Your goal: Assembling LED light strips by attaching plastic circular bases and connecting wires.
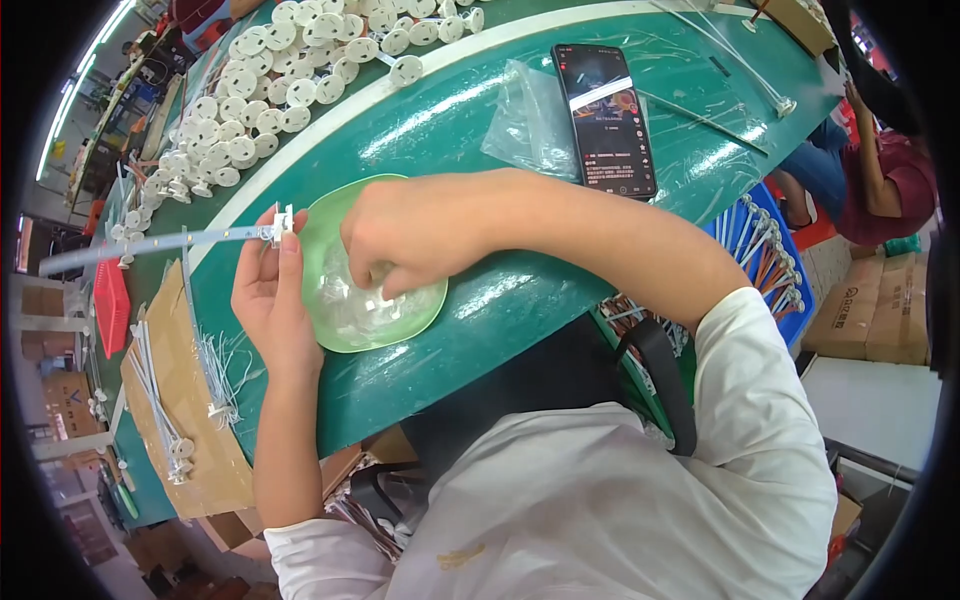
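Note:
Between thumb and fingers, my left hand (272, 305) grips the end of an LED strip (205, 237), where a small white plastic piece (283, 222) sits. The strip stretches away to the left, off the table surface. Beside that hand stands a light green bowl (436, 312) with small clear pieces (362, 312) in it. My right hand (412, 235) reaches down into the bowl with curled fingers. Its fingertips are close to the clear pieces, and whatever they pinch is hidden.
A phone (605, 120) lies on a clear plastic bag (530, 120). Many white round parts (300, 60) are heaped at the far left. Cardboard (200, 430) with wired strips lies at left. A blue crate (805, 300) of wired parts stands right. Another person (885, 190) sits far right.

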`<action>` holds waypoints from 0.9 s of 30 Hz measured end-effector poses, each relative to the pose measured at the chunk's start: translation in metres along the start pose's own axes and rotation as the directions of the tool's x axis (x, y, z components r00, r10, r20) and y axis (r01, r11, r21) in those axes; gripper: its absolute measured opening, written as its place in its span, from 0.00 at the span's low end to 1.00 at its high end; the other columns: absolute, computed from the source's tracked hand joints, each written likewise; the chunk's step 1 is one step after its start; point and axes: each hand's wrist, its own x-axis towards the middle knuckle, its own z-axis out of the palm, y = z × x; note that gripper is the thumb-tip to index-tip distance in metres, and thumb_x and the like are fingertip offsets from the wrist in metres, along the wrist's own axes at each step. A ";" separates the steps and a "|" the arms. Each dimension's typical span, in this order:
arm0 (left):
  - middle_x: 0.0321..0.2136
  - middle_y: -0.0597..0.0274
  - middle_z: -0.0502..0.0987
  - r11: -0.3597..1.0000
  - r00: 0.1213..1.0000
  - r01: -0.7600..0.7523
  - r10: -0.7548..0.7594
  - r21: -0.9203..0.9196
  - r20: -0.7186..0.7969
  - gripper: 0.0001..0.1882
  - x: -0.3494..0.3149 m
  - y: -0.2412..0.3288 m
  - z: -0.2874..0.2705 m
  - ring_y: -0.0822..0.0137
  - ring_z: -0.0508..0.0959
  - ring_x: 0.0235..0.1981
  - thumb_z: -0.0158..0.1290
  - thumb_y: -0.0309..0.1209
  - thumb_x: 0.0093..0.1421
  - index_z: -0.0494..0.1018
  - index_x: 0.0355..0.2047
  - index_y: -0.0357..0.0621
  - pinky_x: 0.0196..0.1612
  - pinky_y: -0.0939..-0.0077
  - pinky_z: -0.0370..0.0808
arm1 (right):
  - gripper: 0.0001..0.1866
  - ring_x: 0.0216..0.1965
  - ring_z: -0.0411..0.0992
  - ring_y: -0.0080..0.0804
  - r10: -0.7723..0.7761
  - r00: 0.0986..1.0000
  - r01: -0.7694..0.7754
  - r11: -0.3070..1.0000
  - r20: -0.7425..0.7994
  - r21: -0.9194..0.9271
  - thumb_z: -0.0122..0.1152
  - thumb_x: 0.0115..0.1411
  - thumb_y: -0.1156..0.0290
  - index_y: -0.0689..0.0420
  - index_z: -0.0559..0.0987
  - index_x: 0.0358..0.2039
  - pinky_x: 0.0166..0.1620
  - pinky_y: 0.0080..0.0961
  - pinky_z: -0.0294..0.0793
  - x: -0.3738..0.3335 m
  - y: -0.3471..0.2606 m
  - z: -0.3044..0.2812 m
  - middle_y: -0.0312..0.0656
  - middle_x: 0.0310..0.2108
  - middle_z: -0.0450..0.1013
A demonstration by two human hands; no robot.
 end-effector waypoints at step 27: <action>0.45 0.47 0.76 0.990 0.988 -0.138 0.140 -0.033 0.059 0.22 -0.015 0.013 0.003 0.68 0.74 0.47 0.54 0.26 0.61 0.64 0.54 0.36 0.53 0.73 0.67 | 0.06 0.23 0.75 0.38 0.076 0.966 -0.038 0.987 -0.247 0.153 0.66 0.47 0.71 0.58 0.82 0.27 0.30 0.28 0.74 0.000 -0.015 -0.001 0.42 0.21 0.76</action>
